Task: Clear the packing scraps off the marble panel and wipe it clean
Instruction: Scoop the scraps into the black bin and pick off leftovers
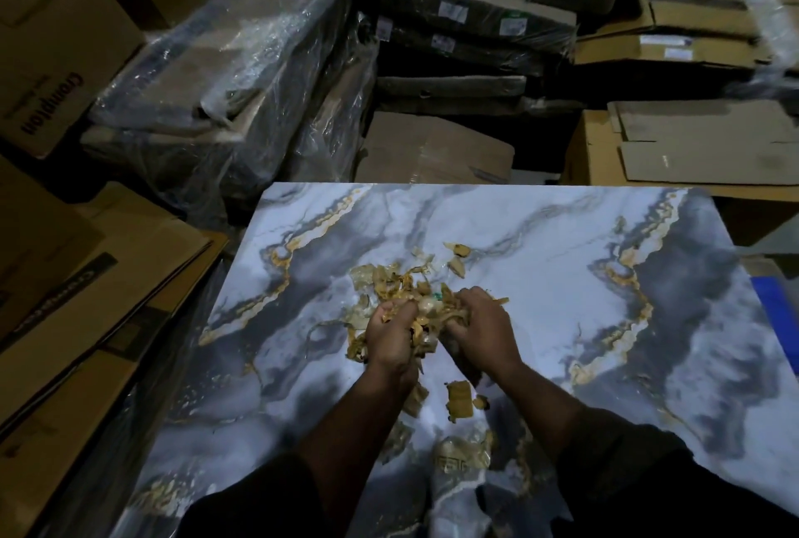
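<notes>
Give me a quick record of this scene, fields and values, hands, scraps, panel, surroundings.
left hand: grips scraps from the pile
right hand: grips scraps from the same pile
scrap pile: tan tape and paper bits, mid-panel
loose scraps: lying nearer the person
marble panel: white-grey with gold veins, not yet cleared
cloth: none visible
surroundings: cardboard boxes, plastic-wrapped stacks

The marble panel (497,217) (white and grey, veined with gold) carried yellowish packing scraps (459,401) strewn across its middle and near edge.
</notes>
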`<state>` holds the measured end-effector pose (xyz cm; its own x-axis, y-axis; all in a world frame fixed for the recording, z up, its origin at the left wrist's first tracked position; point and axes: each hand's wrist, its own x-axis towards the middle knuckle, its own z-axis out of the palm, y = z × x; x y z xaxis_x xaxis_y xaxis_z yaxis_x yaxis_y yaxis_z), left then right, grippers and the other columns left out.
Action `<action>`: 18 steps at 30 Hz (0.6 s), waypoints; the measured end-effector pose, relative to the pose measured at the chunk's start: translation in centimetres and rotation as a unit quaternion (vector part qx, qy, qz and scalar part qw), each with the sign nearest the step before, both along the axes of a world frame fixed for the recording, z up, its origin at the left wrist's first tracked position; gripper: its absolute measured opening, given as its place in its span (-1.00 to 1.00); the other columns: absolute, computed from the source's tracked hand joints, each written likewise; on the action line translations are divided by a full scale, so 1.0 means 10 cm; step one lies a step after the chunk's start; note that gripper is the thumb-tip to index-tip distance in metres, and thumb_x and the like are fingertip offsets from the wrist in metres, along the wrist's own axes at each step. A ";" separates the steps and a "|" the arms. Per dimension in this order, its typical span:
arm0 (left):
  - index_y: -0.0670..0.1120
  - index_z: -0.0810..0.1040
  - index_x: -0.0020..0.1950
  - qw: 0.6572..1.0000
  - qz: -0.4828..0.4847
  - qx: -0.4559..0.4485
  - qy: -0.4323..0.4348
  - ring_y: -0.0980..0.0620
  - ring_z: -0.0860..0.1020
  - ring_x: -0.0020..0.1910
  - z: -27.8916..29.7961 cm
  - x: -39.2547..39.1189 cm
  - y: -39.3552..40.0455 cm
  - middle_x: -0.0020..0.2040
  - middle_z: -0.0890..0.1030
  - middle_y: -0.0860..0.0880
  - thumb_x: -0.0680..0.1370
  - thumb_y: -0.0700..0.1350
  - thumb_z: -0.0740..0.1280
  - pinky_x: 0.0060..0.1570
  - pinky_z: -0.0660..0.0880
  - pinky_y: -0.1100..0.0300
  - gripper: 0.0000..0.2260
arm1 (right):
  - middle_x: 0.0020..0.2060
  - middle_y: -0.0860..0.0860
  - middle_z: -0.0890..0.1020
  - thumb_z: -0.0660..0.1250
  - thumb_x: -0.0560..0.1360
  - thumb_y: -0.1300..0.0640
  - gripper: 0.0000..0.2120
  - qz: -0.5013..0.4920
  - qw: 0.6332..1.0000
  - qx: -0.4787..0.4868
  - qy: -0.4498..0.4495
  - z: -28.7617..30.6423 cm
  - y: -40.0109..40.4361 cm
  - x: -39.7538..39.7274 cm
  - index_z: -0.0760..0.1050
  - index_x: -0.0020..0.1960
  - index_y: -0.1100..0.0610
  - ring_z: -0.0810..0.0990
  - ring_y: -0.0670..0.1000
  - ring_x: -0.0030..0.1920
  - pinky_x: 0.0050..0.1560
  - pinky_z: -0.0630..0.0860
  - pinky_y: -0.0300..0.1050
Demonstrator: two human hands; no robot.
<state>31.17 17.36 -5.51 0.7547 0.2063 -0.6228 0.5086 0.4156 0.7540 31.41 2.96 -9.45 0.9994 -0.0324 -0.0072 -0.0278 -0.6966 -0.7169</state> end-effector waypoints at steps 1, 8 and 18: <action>-0.12 0.54 0.01 1.000 0.007 -0.015 -0.002 -0.15 0.59 -0.26 0.03 0.01 -0.01 -0.10 0.64 -0.25 0.56 -0.27 0.41 -0.31 0.52 0.11 -0.90 | -0.15 0.00 0.58 0.46 0.41 0.17 -0.84 -0.044 0.997 0.054 0.018 0.07 0.00 0.00 0.55 -0.03 0.07 0.56 0.04 -0.15 -0.21 0.42 -0.09; -0.12 0.58 0.17 0.997 0.046 -0.058 -0.013 -0.25 0.66 0.06 0.24 0.04 -0.24 0.10 0.69 -0.24 0.56 -0.26 0.44 0.03 0.60 -0.14 -0.79 | -0.10 0.05 0.72 0.48 0.46 0.27 -0.81 -0.166 0.914 0.366 0.049 0.49 0.06 -0.14 0.60 0.01 0.04 0.68 0.02 -0.12 -0.16 0.59 -0.12; -0.05 0.60 0.03 0.998 -0.004 0.057 -0.041 -0.09 0.61 -0.06 0.36 -0.29 -0.54 0.03 0.68 -0.20 0.50 -0.10 0.46 0.02 0.59 -0.07 -0.86 | -0.31 0.04 0.71 0.44 0.52 0.18 -0.82 -0.374 0.784 0.492 0.055 0.76 0.38 -0.47 0.62 -0.27 0.09 0.68 0.05 -0.26 -0.14 0.59 -0.01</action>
